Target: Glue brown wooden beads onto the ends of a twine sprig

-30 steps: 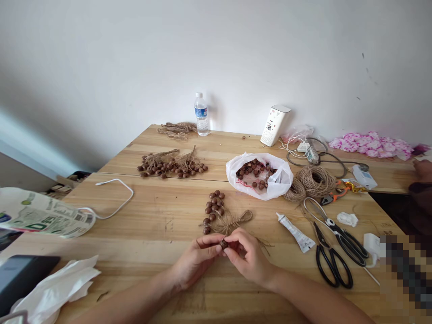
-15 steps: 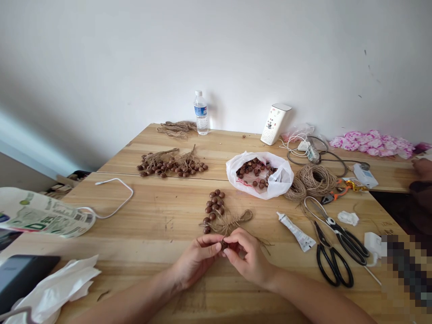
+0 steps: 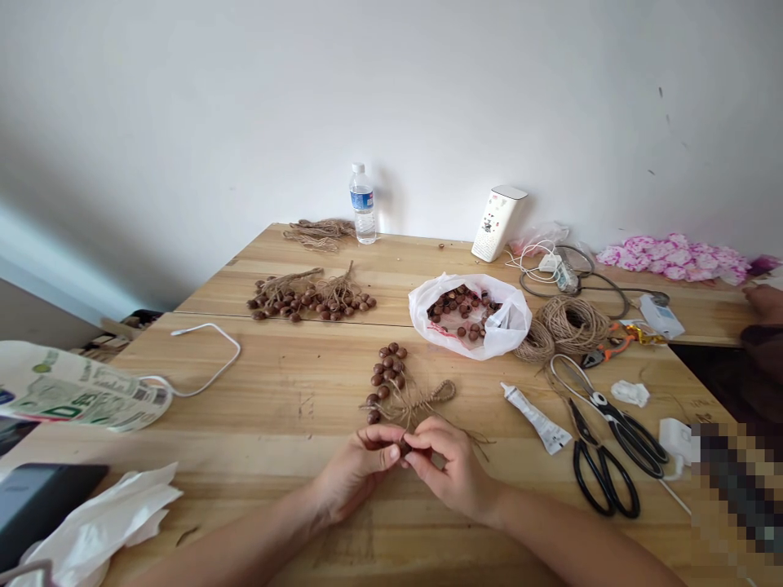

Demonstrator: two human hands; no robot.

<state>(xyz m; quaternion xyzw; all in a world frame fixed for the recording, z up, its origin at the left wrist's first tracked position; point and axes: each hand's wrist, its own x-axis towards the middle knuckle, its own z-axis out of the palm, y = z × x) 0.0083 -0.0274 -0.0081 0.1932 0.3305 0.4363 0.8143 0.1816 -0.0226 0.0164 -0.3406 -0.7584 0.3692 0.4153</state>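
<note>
A round brown nutshell (image 3: pixel 404 447) is pinched between the fingertips of my left hand (image 3: pixel 362 466) and my right hand (image 3: pixel 451 463), low in the middle of the view. Both hands are closed on it, and the fingers cover most of it. Just beyond them lies a bundle of jute twine (image 3: pixel 422 398) with a braided loop at its right end. Strands of it run toward my fingertips. Several brown nutshells (image 3: pixel 389 368) on the twine lie spread to the far left of that bundle.
Behind stand a white plastic bag (image 3: pixel 517 326) of nutshells, twine balls (image 3: pixel 575 324), and finished clusters (image 3: pixel 311 302). At right lie a glue tube (image 3: pixel 538 420), black-handled scissors (image 3: pixel 604 473) and white-and-black scissors (image 3: pixel 633 436). A water bottle (image 3: pixel 364 216) stands by the wall. Another person's hand (image 3: pixel 764 302) shows far right.
Almost nothing differs. My fingers shift slightly around the nutshell, and the view moves a touch.
</note>
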